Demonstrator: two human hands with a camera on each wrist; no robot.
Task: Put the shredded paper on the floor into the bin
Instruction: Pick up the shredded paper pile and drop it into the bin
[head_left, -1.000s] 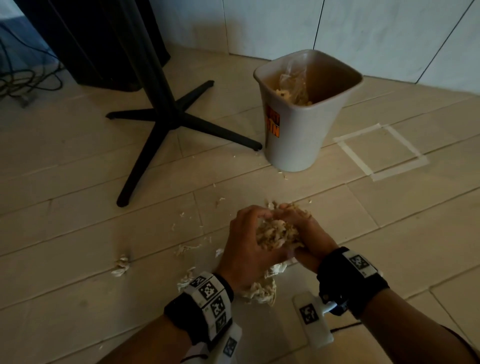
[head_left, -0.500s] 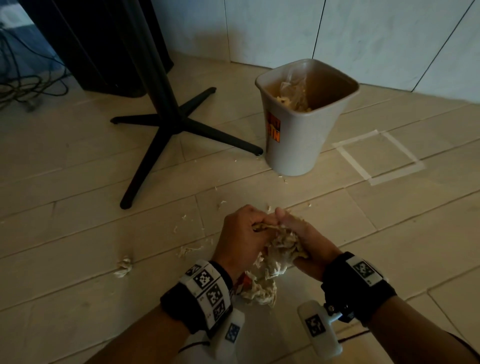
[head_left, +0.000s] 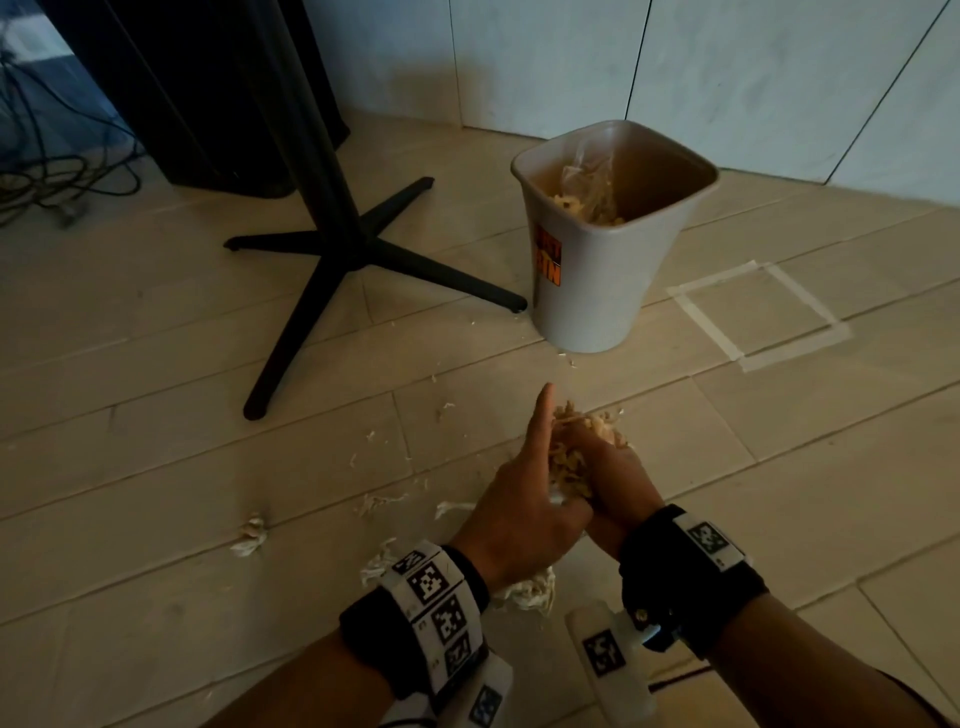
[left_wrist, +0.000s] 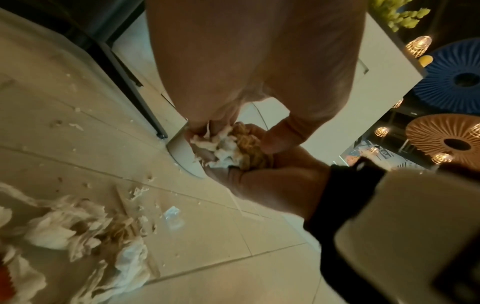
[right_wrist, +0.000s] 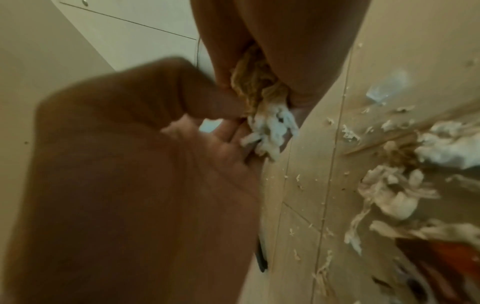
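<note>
Both hands meet low over the floor and squeeze a wad of tan and white shredded paper (head_left: 574, 449) between them. My left hand (head_left: 545, 470) curls over the wad (left_wrist: 233, 148) from the left, its index finger pointing straight forward. My right hand (head_left: 610, 462) cups the wad (right_wrist: 259, 90) from the right, thumb pressed on it. The grey bin (head_left: 597, 291) with an orange label stands ahead, upright, holding shreds and clear plastic. More shredded paper (head_left: 524, 592) lies under my left wrist, and small bits are scattered on the floor to the left.
A black table pedestal (head_left: 332, 249) with four feet stands left of the bin, one foot almost touching it. A small paper clump (head_left: 252, 535) lies at the left. A tape square (head_left: 758, 312) marks the floor right of the bin. Cables (head_left: 41, 176) trail at far left.
The hands have pressed the loose handful into a tighter wad and lifted it slightly toward the bin. My left index finger has straightened out.
</note>
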